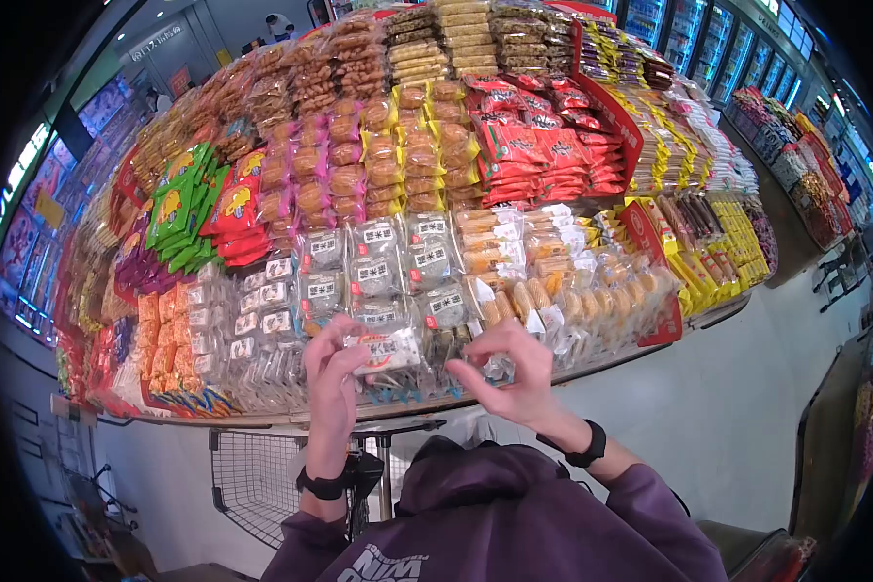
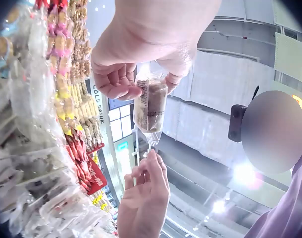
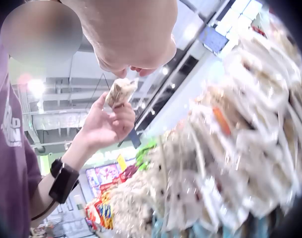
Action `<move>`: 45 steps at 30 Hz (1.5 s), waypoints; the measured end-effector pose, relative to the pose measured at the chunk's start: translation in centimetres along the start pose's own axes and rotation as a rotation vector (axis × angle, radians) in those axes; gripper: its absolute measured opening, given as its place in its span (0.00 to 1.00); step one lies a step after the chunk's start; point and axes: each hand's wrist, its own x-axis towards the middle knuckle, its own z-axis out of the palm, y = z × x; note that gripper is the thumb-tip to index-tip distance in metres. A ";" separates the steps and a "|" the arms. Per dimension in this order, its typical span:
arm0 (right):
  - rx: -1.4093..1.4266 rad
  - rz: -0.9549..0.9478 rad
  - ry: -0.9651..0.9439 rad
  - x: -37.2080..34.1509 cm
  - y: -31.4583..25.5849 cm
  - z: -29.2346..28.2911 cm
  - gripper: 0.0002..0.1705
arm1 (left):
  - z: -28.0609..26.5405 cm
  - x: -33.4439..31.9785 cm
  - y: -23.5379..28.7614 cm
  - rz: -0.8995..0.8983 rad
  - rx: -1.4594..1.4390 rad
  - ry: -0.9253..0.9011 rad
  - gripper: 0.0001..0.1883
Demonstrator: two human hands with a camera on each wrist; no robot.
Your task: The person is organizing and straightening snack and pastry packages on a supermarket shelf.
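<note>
A small snack in a clear printed wrapper point(image 1: 388, 351) is held between the thumb and fingers of my left hand point(image 1: 332, 373), above the front edge of the display. The left wrist view shows the wrapped snack point(image 2: 152, 106) lengthwise, its crimped clear end towards my right hand point(image 2: 145, 198). In the head view my right hand point(image 1: 514, 373) is bent in a loose curve, thumb and forefinger apart, a small gap from the packet. The right wrist view has the packet point(image 3: 122, 91) close below the fingertips of that hand.
A broad display of bagged snacks surrounds the hands: grey-labelled packs point(image 1: 373, 257), red bags point(image 1: 538, 145), green bags point(image 1: 179, 209) and yellow packs point(image 1: 737, 238). A wire shopping cart point(image 1: 262, 485) stands below the display edge, near my body. Another snack stand point(image 1: 805, 160) is at right.
</note>
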 end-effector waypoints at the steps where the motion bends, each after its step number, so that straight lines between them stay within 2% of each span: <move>1: -0.013 -0.043 0.029 1.3 0.3 -0.9 0.23 | 1.1 0.6 0.2 -0.002 0.003 -0.044 0.16; 2: -0.022 -0.082 0.056 2.4 0.5 -1.5 0.32 | 2.1 1.1 0.4 0.007 0.021 -0.070 0.16; 5: -0.097 -0.125 -0.104 5.4 -0.1 -2.9 0.42 | 4.1 2.3 0.6 0.019 0.059 -0.152 0.14; 7: -0.084 -0.126 -0.152 6.1 0.1 -3.0 0.37 | 4.9 3.1 0.8 0.018 0.062 -0.229 0.13; 8: -0.100 -0.142 -0.165 6.2 0.4 -3.1 0.34 | 5.6 2.9 0.7 0.032 0.071 -0.162 0.12; 9: -0.118 -0.158 -0.176 6.4 0.6 -3.1 0.32 | 5.5 3.2 0.8 0.036 0.081 -0.204 0.13; 10: -0.081 -0.100 -0.151 6.5 0.3 -2.9 0.26 | 5.4 3.5 0.9 0.038 0.090 -0.246 0.14; 13: -0.067 -0.100 -0.121 6.7 0.7 -2.9 0.26 | 6.2 3.1 0.9 0.138 0.024 -0.270 0.18; 17: 0.229 0.112 -0.074 6.3 1.7 -2.4 0.25 | 7.4 2.6 -0.4 0.311 -0.048 -0.244 0.27; 18: 0.322 0.183 -0.066 5.9 2.0 -2.0 0.25 | 7.8 2.5 -0.7 0.325 -0.081 -0.181 0.29; 21: 0.465 0.327 -0.092 5.1 1.9 -1.4 0.24 | 7.6 2.4 -1.1 0.373 0.031 -0.101 0.27; 26: 0.529 0.512 -0.134 4.7 0.7 -1.4 0.27 | 8.3 1.9 -0.4 0.261 -0.050 -0.010 0.26; 33: 0.415 0.353 -0.018 4.7 0.1 -0.9 0.31 | 8.2 2.1 -0.5 0.102 -0.320 -0.043 0.22; 38: 0.319 0.349 0.040 4.9 -0.3 -0.8 0.31 | 8.8 1.7 -0.5 0.148 -0.210 -0.006 0.20; 41: 0.223 0.241 0.070 4.8 -0.1 -0.4 0.31 | 8.7 1.7 -0.7 0.221 -0.097 -0.008 0.18; 44: 0.254 0.216 0.036 4.7 -0.3 -0.2 0.28 | 8.2 1.9 -0.6 0.239 -0.055 0.009 0.17; 45: 0.320 0.282 0.041 4.7 -0.4 -0.2 0.27 | 8.1 1.9 -0.6 0.236 -0.054 0.020 0.17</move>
